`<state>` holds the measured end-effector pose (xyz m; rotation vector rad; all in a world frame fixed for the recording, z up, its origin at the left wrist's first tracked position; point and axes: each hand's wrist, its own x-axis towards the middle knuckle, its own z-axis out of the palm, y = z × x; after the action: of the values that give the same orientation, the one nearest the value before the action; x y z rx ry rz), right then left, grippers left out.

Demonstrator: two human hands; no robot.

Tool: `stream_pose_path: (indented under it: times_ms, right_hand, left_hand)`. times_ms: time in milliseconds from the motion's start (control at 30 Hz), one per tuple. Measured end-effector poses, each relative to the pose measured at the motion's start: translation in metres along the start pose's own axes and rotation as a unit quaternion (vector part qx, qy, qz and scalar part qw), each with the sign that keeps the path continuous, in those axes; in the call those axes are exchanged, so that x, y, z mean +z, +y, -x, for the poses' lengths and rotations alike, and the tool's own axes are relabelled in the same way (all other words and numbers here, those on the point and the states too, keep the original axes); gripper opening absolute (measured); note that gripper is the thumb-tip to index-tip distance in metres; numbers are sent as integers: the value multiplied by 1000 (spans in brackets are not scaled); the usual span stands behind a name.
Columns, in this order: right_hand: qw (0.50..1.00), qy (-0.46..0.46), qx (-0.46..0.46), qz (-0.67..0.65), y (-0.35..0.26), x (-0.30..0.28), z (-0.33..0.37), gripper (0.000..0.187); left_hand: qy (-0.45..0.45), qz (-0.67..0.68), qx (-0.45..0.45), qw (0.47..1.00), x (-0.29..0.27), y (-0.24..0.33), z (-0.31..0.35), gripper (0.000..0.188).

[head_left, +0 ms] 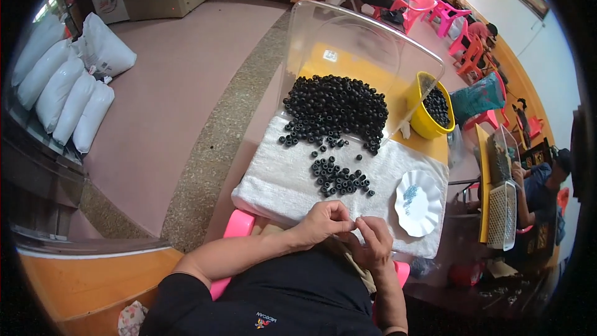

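My left hand (325, 221) and my right hand (372, 239) meet at the table's near edge, fingertips pinched close together. Whatever sits between them is too small to make out. Just beyond my hands, a small group of black beads (339, 177), round with holes, lies on a white towel (273, 171). Farther back a large heap of the same beads (336, 106) spills out of a clear plastic bin (367, 25) tipped on its side. To the right of my hands, a white scalloped plate (428, 218) holds small pale-blue pieces (410, 198).
A yellow basket (429, 123) with more black beads stands at the table's back right. White sacks (93, 112) lean at the far left. On the right, another person (541, 193) sits by a white perforated basket (501, 214). Pink chairs (420, 9) and several people are farther back.
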<state>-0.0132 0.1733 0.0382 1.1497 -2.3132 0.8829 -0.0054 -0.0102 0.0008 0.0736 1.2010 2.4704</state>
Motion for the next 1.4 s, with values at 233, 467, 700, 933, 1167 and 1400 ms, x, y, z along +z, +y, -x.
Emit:
stream_pose_path:
  times_ms: [233,467,700,933,1167,1400]
  right_hand:
    - [996,3,-56,65,2,0,4,37]
    - [999,1,-25,26,2,1,8,42]
    - [998,24,38,-34,2,0,13,37]
    - [985,14,121,-118,3,-8,9,34]
    - [981,45,182,-47,63,-59,-20,15]
    - [958,174,143,180,201,-114,-122,27]
  left_hand:
    - [14,-9,-24,1000,1,2,1,13]
    - [-18,-24,-19,999,1,0,0,15]
    - [-14,-28,-40,999,3,5,0,15]
    - [-17,-25,-41,999,4,0,-1,13]
    - [-7,-53,-35,998,7,0,-2,17]
    - [-20,-54,-34,998,7,-7,1,20]
